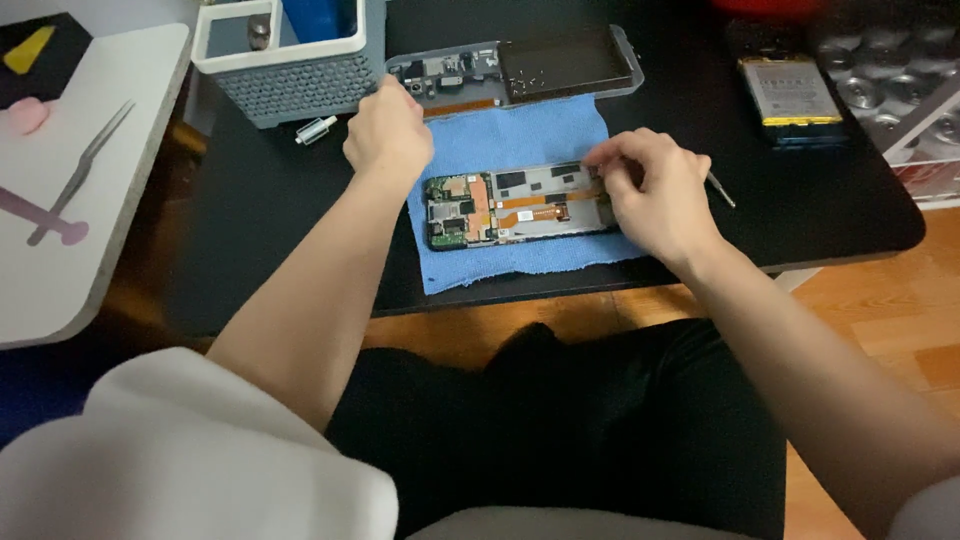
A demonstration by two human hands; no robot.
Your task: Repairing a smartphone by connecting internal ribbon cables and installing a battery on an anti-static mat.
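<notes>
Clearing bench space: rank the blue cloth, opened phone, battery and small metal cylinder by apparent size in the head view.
1. blue cloth
2. opened phone
3. battery, though farther from the camera
4. small metal cylinder

The phone (520, 207) lies on the cloth (520, 140) on the table (270, 230). Behind it lies the back cover (520, 68), with the basket (290, 60) to its left and the battery (790, 95) to its right.

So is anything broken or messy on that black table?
Nothing looks spilled or smashed. The opened phone lies flat on the blue cloth, its insides showing, under the right hand. The removed back cover sits behind it. One small silver cylinder lies loose near the grey basket.
</notes>
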